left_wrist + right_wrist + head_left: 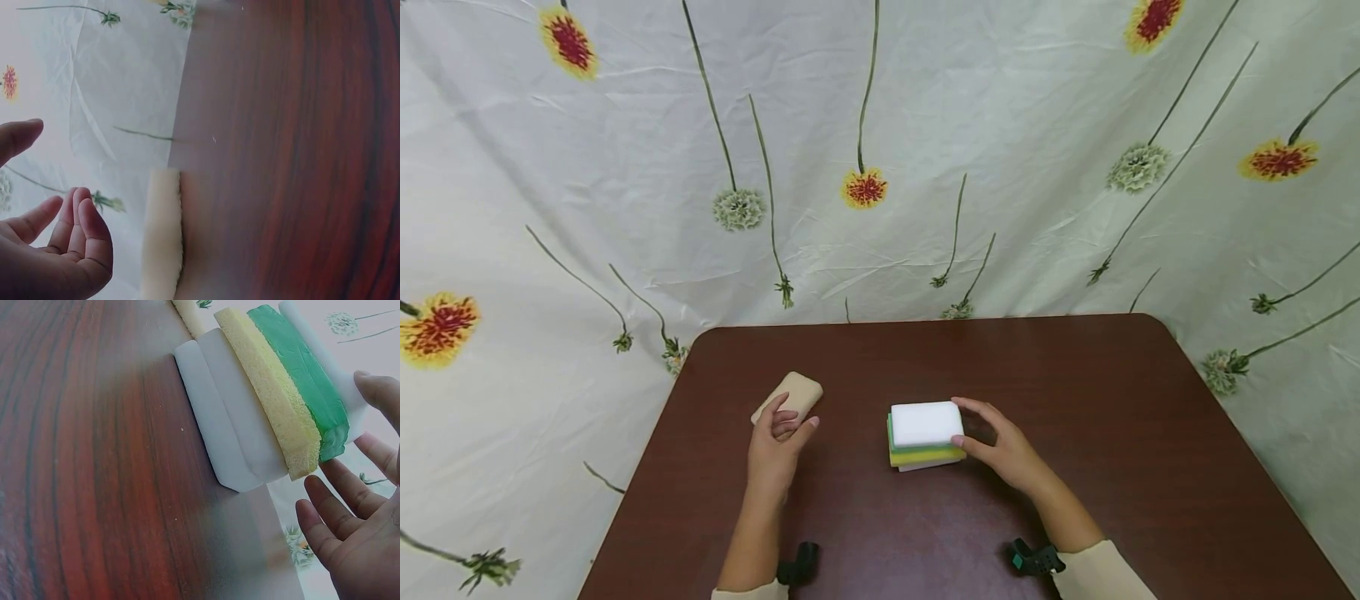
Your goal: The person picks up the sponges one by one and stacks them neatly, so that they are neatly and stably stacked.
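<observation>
Near the table's middle stands a stack: a white block (pixel 927 423) on top, a green wrinkled bar (pixel 303 378) below it, then a yellow sponge (pixel 269 394), with two white pieces (pixel 219 419) at the bottom. My right hand (pixel 1011 450) pinches the right end of the top white block, thumb at its front corner and index finger at its back one. The other right fingers are spread beside the stack. To the left lies a beige rounded block (pixel 797 394). Above its near end hovers my left hand (pixel 772 454), fingers loosely bent and holding nothing.
All of this is on a dark reddish-brown table (pixel 1075 375) with rounded far corners. A white cloth (pixel 1000 108) printed with flowers hangs behind and around it. Each wrist wears a black camera band (pixel 1036 558).
</observation>
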### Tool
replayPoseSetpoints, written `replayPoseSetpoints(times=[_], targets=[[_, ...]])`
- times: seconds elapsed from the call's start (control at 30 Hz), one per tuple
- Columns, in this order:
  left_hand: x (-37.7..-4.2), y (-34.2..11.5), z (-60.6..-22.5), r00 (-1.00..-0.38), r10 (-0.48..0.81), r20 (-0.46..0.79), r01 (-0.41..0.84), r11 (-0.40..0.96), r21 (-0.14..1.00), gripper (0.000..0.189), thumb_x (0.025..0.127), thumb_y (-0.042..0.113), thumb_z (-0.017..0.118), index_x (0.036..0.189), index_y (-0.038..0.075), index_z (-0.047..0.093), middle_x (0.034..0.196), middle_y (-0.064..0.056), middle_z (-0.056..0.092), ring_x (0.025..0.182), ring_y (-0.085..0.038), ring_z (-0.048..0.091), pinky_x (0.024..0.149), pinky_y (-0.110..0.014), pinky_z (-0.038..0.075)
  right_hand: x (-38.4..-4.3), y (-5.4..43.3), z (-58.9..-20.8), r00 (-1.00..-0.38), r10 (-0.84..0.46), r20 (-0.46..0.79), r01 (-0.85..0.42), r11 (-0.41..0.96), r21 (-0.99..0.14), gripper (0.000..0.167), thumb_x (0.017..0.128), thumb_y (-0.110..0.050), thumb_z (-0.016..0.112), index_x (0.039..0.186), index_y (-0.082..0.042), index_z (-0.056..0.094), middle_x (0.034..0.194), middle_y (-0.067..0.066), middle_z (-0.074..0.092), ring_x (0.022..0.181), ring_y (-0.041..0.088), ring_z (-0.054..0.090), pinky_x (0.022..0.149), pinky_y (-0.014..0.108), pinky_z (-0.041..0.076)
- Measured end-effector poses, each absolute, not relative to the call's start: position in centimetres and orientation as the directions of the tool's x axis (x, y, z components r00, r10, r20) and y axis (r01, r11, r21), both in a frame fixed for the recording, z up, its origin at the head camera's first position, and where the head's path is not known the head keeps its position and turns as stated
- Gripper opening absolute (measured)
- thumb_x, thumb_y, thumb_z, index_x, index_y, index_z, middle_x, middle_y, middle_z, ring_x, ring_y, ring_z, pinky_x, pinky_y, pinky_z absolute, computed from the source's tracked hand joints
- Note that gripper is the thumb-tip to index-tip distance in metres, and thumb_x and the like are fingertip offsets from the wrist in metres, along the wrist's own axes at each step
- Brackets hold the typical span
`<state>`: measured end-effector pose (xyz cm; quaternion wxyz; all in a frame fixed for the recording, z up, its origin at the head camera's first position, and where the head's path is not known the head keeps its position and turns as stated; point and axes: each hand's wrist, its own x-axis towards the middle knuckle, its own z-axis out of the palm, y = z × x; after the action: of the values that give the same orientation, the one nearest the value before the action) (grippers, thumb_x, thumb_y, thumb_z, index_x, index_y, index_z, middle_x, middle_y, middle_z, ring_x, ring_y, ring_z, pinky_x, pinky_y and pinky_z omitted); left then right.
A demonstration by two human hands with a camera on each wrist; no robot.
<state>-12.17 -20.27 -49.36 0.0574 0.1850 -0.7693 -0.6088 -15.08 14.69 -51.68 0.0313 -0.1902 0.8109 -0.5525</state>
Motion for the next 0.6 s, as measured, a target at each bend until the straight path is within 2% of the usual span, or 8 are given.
replayPoseSetpoints(times=[0.13, 0.33, 0.43, 0.6], targets=[[-12.1, -20.8, -49.6, -0.919, -0.376, -0.121, -0.202, 0.185, 0.962, 0.072, 0.089, 0.017, 0.078, 0.152, 0.017, 0.043, 0.129, -0.009, 0.052, 0.113, -0.02, 0.054, 0.079, -0.013, 0.044, -15.1, 14.8, -51.7, -0.923, -0.347, 0.168, -0.28, 0.303, -0.911, 0.057, 0.09, -0.025, 0.077, 0.143, -0.023, 0.056, 0.143, 0.003, 0.057, 0.133, 0.03, 0.052, 0.105, 0.052, 0.044], [-11.9, -21.9, -49.9, -0.904, -0.393, -0.168, -0.263, 0.2, 0.944, 0.075, 0.089, 0.02, 0.077, 0.154, 0.019, 0.04, 0.126, -0.006, 0.051, 0.101, -0.005, 0.054, 0.076, -0.017, 0.045, -15.1, 14.9, -51.8, -0.918, -0.359, 0.166, -0.277, 0.282, -0.918, 0.059, 0.091, -0.023, 0.077, 0.145, -0.016, 0.055, 0.144, 0.006, 0.056, 0.131, 0.033, 0.054, 0.101, 0.049, 0.049], [-11.8, -22.5, -50.1, -0.896, -0.402, -0.189, -0.29, 0.206, 0.935, 0.076, 0.09, 0.02, 0.077, 0.155, 0.018, 0.038, 0.124, -0.007, 0.051, 0.097, -0.005, 0.055, 0.074, -0.02, 0.045, -15.0, 14.9, -51.8, -0.919, -0.36, 0.161, -0.273, 0.285, -0.919, 0.059, 0.091, -0.023, 0.077, 0.145, -0.015, 0.054, 0.144, 0.006, 0.056, 0.131, 0.033, 0.054, 0.1, 0.049, 0.049], [-11.8, -23.4, -50.4, -0.892, -0.4, -0.21, -0.32, 0.232, 0.918, 0.08, 0.09, 0.021, 0.077, 0.157, 0.015, 0.033, 0.12, -0.007, 0.048, 0.095, -0.007, 0.053, 0.075, -0.02, 0.045, -15.1, 14.9, -51.8, -0.921, -0.353, 0.163, -0.272, 0.286, -0.919, 0.057, 0.091, -0.024, 0.077, 0.144, -0.022, 0.055, 0.143, 0.005, 0.057, 0.129, 0.032, 0.055, 0.1, 0.048, 0.05]])
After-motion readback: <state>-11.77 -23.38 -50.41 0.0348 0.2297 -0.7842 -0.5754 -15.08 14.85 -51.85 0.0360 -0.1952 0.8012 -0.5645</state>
